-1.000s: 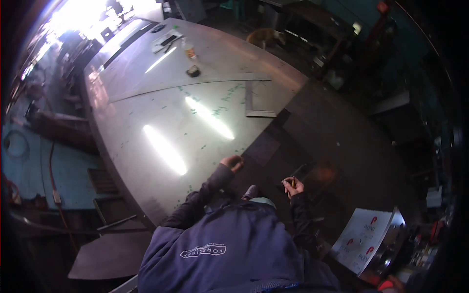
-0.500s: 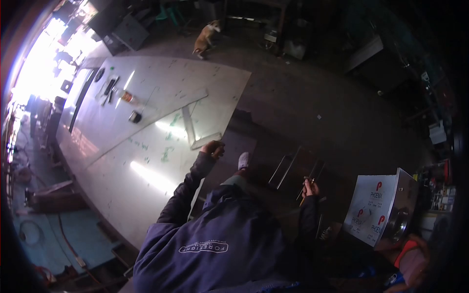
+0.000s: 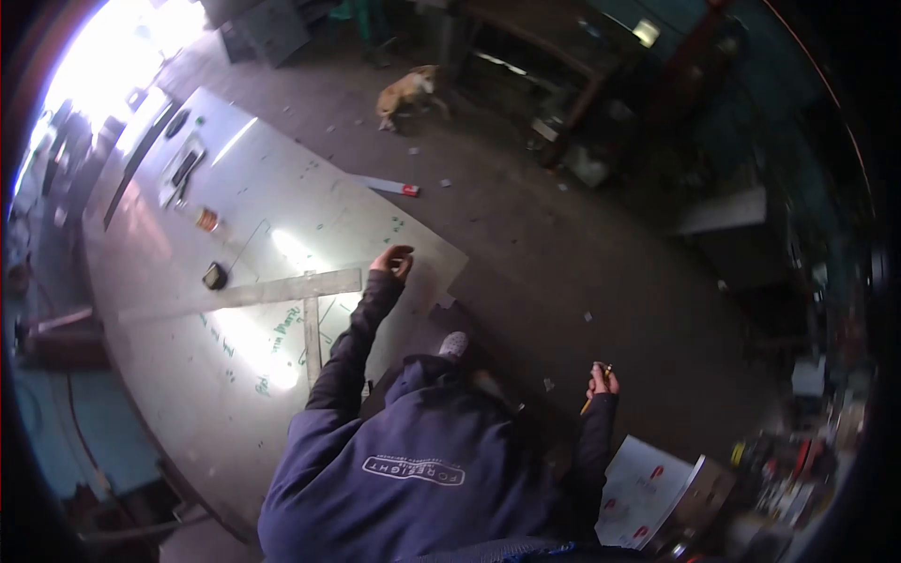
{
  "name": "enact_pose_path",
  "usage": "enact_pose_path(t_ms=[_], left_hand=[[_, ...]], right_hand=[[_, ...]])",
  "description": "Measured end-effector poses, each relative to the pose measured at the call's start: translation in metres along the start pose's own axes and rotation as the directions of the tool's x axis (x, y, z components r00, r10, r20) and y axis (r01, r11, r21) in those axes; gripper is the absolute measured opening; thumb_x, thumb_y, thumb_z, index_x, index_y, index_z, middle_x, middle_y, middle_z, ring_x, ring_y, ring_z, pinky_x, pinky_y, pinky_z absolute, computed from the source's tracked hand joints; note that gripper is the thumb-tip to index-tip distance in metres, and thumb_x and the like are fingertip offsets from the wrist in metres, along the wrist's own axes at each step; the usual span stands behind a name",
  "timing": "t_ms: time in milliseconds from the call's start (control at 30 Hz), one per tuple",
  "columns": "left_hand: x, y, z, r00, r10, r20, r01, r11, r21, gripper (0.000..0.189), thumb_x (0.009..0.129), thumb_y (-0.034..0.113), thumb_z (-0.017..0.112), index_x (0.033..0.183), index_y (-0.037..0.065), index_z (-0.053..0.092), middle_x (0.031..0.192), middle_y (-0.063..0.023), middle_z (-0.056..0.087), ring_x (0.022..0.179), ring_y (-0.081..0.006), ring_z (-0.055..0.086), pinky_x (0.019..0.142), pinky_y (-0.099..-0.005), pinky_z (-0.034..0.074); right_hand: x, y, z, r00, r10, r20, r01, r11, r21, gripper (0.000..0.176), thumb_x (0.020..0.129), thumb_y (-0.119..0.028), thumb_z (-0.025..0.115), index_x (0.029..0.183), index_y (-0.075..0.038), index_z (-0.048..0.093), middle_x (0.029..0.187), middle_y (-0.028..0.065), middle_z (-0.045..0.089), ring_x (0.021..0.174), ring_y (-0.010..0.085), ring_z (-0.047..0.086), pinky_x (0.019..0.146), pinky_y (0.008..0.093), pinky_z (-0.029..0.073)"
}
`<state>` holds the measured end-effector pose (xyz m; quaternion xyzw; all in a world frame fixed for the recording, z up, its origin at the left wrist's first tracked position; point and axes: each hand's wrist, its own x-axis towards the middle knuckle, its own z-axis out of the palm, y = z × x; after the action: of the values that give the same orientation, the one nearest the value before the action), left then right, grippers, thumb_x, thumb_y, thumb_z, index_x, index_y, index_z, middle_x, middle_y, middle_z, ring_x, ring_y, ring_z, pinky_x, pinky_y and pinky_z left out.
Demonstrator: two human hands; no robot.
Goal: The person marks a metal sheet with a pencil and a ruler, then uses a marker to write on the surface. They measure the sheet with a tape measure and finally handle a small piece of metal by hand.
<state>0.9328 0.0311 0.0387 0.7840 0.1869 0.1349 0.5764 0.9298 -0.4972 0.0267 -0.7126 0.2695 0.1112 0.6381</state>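
Observation:
My left hand (image 3: 392, 263) is over the right part of the metal table (image 3: 253, 197), its fingers loosely curled and apart, with nothing visible in them. Lower left of it, a flat metal square (image 3: 313, 328) and a long straight strip (image 3: 253, 292) lie on the tabletop among green handwriting. My right hand (image 3: 603, 379), right of my body and above the floor, is closed around a thin yellow stick like a pencil (image 3: 587, 405). A small dark block (image 3: 215, 275) and a clear bottle with an orange label (image 3: 206, 220) rest farther left on the table.
A brown and white dog (image 3: 407, 96) stands on the floor beyond the table. A strip with a red end (image 3: 389, 186) juts past the table's far edge. White panels with red logos (image 3: 638, 493) stand at lower right, near cluttered tools (image 3: 784, 474). A dark workbench (image 3: 554, 47) is at the back.
The view has turned and shifted. My left hand has loosened from a tighter curl and sits away from the metal square. My right hand still holds the yellow stick. The dog has changed its pose.

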Motion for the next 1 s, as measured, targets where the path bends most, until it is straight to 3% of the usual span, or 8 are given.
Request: enact_pose_path(t_ms=[233, 333, 400, 467, 567, 733, 867, 1000], left_hand=[[0.061, 0.001, 0.035, 0.974, -0.164, -0.156, 0.149, 0.984, -0.102, 0.017, 0.085, 0.013, 0.06, 0.1, 0.007, 0.065, 0.074, -0.0043, 0.064, 0.065, -0.0112, 0.062, 0.061, -0.0257, 0.05], [0.081, -0.008, 0.05, 0.958, -0.146, -0.247, 0.159, 0.987, 0.035, 0.024, 0.086, 0.017, 0.062, 0.108, 0.009, 0.062, 0.092, -0.0118, 0.066, 0.085, -0.0202, 0.065, 0.072, -0.0338, 0.053], [0.098, -0.018, 0.062, 0.923, 0.085, -0.374, 0.128, 0.852, 0.508, 0.034, 0.081, 0.018, 0.066, 0.114, 0.012, 0.059, 0.118, -0.0184, 0.057, 0.109, -0.0308, 0.056, 0.089, -0.042, 0.047], [0.109, 0.0, 0.075, 0.887, -0.092, -0.452, 0.377, 0.709, 0.596, 0.048, 0.078, 0.025, 0.068, 0.122, 0.012, 0.052, 0.133, -0.0214, 0.042, 0.122, -0.0383, 0.042, 0.097, -0.0457, 0.041], [0.115, -0.005, 0.099, 0.655, -0.275, -0.704, 0.735, 0.451, 0.507, 0.071, 0.075, 0.04, 0.069, 0.131, 0.007, 0.043, 0.137, -0.0235, 0.037, 0.128, -0.039, 0.034, 0.102, -0.0482, 0.035], [0.098, -0.002, 0.146, 0.507, -0.315, -0.802, 0.842, 0.38, 0.383, 0.071, 0.075, 0.039, 0.07, 0.132, 0.006, 0.042, 0.137, -0.0227, 0.037, 0.128, -0.0374, 0.034, 0.102, -0.0463, 0.036], [0.082, 0.012, 0.157, 0.443, -0.316, -0.839, 0.853, 0.437, 0.286, 0.063, 0.076, 0.034, 0.068, 0.129, 0.007, 0.046, 0.13, -0.022, 0.043, 0.121, -0.0383, 0.041, 0.099, -0.0437, 0.039], [0.076, 0.009, 0.154, 0.301, -0.11, -0.947, 0.703, 0.697, 0.142, 0.035, 0.079, 0.027, 0.066, 0.107, 0.005, 0.062, 0.097, -0.0185, 0.062, 0.087, -0.0301, 0.061, 0.077, -0.0394, 0.049]], right_hand=[[0.129, -0.066, 0.034, 0.988, 0.02, 0.151, -0.01, 0.998, -0.064, 0.017, 0.091, -0.025, 0.061, 0.102, -0.013, 0.061, 0.076, -0.0046, 0.054, 0.046, 0.0032, 0.043, 0.034, 0.0205, 0.032], [0.198, -0.092, 0.059, 0.959, 0.072, 0.273, -0.033, 0.989, -0.145, 0.016, 0.092, -0.025, 0.06, 0.103, -0.013, 0.061, 0.075, -0.0042, 0.054, 0.046, 0.0036, 0.043, 0.034, 0.0207, 0.033], [0.25, -0.116, 0.079, 0.933, 0.065, 0.354, 0.01, 0.979, -0.204, 0.014, 0.092, -0.024, 0.059, 0.101, -0.013, 0.061, 0.075, -0.0037, 0.054, 0.046, 0.0041, 0.043, 0.033, 0.0209, 0.033], [0.308, -0.143, 0.098, 0.906, 0.069, 0.419, 0.052, 0.962, -0.27, 0.015, 0.091, -0.025, 0.06, 0.101, -0.013, 0.062, 0.076, -0.0031, 0.053, 0.046, 0.0056, 0.043, 0.034, 0.0218, 0.033], [0.405, -0.188, 0.131, 0.856, 0.047, 0.515, 0.14, 0.937, -0.319, 0.013, 0.091, -0.025, 0.061, 0.1, -0.016, 0.062, 0.075, -0.0036, 0.054, 0.044, 0.0051, 0.042, 0.033, 0.0215, 0.032], [0.487, -0.277, 0.228, 0.739, -0.044, 0.672, 0.335, 0.89, -0.31, 0.008, 0.09, -0.021, 0.06, 0.097, -0.016, 0.063, 0.071, -0.0044, 0.056, 0.04, 0.0037, 0.041, 0.032, 0.0209, 0.029], [0.517, -0.297, 0.343, 0.549, -0.035, 0.835, 0.458, 0.849, -0.265, 0.01, 0.091, -0.023, 0.061, 0.098, -0.017, 0.063, 0.072, -0.0044, 0.056, 0.042, 0.0042, 0.041, 0.034, 0.0215, 0.031], [0.497, -0.293, 0.476, 0.276, -0.098, 0.956, 0.652, 0.75, -0.111, 0.01, 0.089, -0.021, 0.062, 0.096, -0.014, 0.066, 0.068, -0.0031, 0.059, 0.044, 0.0038, 0.043, 0.038, 0.0202, 0.031]])
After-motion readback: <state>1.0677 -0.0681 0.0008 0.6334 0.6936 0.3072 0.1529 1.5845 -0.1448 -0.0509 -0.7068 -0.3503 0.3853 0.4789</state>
